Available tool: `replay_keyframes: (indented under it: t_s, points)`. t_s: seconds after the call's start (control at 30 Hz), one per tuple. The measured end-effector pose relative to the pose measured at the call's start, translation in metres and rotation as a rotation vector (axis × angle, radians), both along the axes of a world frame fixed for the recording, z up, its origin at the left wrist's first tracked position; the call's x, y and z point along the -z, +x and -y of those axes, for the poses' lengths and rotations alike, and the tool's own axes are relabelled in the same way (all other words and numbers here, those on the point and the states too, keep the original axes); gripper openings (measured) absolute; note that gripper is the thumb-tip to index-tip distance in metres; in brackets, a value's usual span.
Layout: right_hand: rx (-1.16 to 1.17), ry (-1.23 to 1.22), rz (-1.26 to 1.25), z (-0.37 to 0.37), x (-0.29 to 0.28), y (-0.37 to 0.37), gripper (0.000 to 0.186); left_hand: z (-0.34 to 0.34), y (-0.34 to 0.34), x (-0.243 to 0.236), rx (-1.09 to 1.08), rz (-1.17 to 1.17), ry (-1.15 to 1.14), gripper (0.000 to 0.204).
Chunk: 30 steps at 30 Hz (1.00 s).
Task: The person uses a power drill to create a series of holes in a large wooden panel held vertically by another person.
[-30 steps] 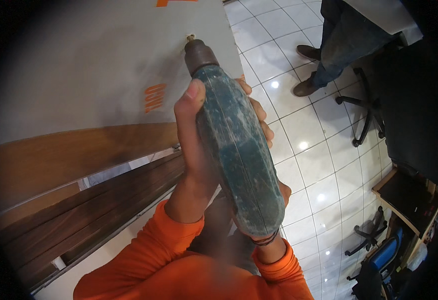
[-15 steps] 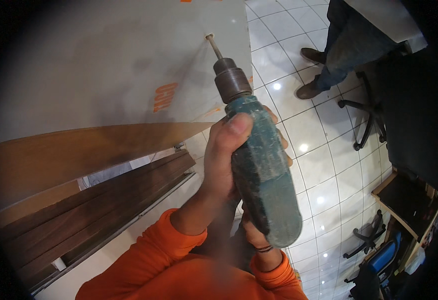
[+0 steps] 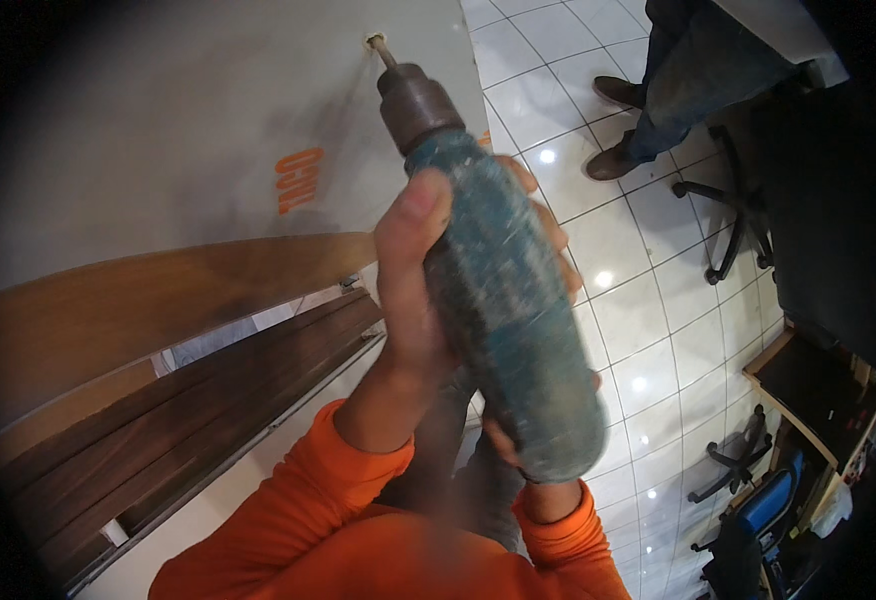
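Note:
A worn teal power drill (image 3: 503,290) slants up and left across the middle of the view. Its dark metal chuck (image 3: 420,105) carries a drill bit (image 3: 386,52) whose tip sits in a rough-edged hole in a pale grey panel (image 3: 188,130). My left hand (image 3: 408,265) is closed around the drill's front body, thumb on top and fingertips showing along the far side. At the back end, my right hand (image 3: 500,438) grips from beneath; the drill's body hides most of it, with only slivers of skin showing.
Dark brown slats (image 3: 198,400) run below the panel's wooden edge (image 3: 158,280) on the left. Another person's legs (image 3: 678,110) stand on the white tiled floor at upper right. Black chair bases (image 3: 728,215), a desk (image 3: 808,390) and a blue chair (image 3: 768,495) line the right side.
The drill and both my hands have shifted up and left in the view and look larger. The panel has slid slightly left. The bit shows a shorter length outside the hole.

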State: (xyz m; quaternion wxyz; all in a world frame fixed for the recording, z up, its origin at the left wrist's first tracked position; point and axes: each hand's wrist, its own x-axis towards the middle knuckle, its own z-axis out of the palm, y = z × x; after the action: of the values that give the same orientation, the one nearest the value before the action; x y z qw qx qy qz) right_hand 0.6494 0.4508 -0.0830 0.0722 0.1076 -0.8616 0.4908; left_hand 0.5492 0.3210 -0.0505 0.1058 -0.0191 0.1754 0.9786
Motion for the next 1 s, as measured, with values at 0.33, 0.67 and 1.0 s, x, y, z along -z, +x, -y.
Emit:
replay_keyframes:
  t_s: [0.33,0.67,1.0]
  points:
    - [0.126,-0.484,0.445,0.026,0.002,0.007,0.023,0.009,-0.001,-0.006,0.008,0.018,0.022,0.074]
    - [-0.026,-0.304,0.103,0.015,-0.014,-0.022,0.032,0.014,-0.009,-0.016,0.018,0.038,-0.060,0.071]
    - [-0.048,-0.184,0.155,0.001,0.002,-0.016,0.032,-0.004,-0.011,-0.024,-0.110,0.166,-0.139,0.070]
